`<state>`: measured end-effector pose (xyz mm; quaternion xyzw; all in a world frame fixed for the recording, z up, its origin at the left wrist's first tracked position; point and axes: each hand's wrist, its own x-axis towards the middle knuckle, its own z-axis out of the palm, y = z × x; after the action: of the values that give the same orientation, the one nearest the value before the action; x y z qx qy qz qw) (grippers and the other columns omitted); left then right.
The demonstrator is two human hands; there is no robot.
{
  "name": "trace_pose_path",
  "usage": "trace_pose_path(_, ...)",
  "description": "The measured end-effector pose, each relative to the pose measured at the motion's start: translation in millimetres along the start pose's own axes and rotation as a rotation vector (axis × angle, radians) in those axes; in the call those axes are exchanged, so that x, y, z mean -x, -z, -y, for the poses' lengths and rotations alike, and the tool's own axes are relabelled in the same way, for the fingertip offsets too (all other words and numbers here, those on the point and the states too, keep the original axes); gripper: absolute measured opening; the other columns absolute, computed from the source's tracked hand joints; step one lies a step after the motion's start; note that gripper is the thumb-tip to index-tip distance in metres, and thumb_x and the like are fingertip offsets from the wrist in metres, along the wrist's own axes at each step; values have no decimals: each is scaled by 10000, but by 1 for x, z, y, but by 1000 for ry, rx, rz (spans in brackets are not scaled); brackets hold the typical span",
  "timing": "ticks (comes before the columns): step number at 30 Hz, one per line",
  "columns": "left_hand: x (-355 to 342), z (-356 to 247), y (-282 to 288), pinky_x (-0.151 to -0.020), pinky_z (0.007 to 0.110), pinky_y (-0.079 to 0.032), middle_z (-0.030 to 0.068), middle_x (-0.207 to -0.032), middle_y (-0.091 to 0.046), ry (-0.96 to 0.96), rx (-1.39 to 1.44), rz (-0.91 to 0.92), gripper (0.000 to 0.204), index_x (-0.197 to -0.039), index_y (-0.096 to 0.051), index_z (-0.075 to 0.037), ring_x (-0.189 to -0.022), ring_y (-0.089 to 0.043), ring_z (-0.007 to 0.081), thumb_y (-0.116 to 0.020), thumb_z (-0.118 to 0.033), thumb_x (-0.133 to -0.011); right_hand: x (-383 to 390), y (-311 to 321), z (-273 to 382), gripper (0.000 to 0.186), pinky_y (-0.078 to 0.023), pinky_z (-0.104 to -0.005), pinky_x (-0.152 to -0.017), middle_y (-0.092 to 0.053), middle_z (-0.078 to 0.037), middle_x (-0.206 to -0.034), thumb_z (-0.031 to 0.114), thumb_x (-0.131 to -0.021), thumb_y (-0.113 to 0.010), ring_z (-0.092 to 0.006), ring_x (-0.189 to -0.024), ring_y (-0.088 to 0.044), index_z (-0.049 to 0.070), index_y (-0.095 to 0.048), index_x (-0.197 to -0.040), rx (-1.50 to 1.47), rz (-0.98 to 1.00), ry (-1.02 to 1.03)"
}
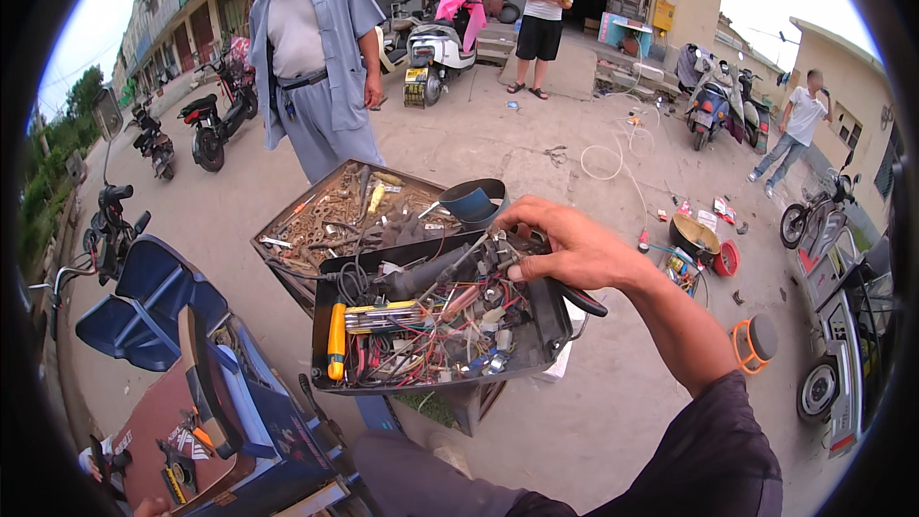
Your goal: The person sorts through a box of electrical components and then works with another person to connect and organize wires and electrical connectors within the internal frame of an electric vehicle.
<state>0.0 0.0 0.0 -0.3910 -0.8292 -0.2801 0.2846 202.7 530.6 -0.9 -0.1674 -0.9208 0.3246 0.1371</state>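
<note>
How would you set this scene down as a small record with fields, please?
Setting: paved yard, three standing people, parked two-wheelers
Right hand: at the right end of the black bin, fingers bent near small metal parts; grip unclear
Left hand: apparently just a sliver at the lower edge
Bin contents: yellow-handled tool, silver rods, tangled coloured wires
Behind bin: brown tray of loose hardware
Left side: blue vehicle, tools on its brown panel
</note>
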Motion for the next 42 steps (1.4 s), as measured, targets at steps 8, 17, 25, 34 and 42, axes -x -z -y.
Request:
trace_pose_path(8,-141,-110,-157,-1071,436,-480,230,-1337,-603,-564,260,590,726,-1400,-501,23,-1252,-593,384,-840,-179,-791,24,-23,2,547,-467,-395,-966,-575,-135,-1208,193,-847,-779,-263,-1106,-574,-15,-584,-1314,-178,-188,-131)
trace_pose_path(17,-149,-172,-293,-1124,419,-429,211,-1401,-601,-485,360,659,863,-1463,-508,13,-1323,-516,354,-859,-357,-767,71,-46,22,545,-495,-418,-965,-568,-164,-1288,121,-821,-780,-362,-1153,-575,-5,-576,-1310,-44,-467,-17)
trace_pose_path(25,-130,-173,-282,-1099,456,-427,119,-1163,-704,-775,369,626,560,-1263,-689,-82,-1235,-551,322,-833,-241,-746,85,-78,43,559,-518,-436,-917,-568,-134,-1294,33,-745,-740,-368,-1163,-535,20,-611,-1289,313,-431,5)
trace_pose_path(34,-130,-178,-285,-1080,488,-462,226,-1492,-519,-438,329,565,610,-1370,-568,-10,-1209,-618,431,-728,-390,-921,69,-104,47,587,-497,-457,-927,-582,-129,-1289,18,-723,-728,-366,-1132,-557,24,-612,-1298,364,-495,114)
trace_pose_path(42,-118,-175,-279,-1088,475,-463,236,-1394,-616,-456,581,856,478,-1388,-553,-10,-1291,-586,402,-641,-254,-986,81,-123,25,701,-497,-459,-976,-545,-222,-1375,-3,-702,-777,-400,-1198,-593,6,-539,-1362,235,-663,108)
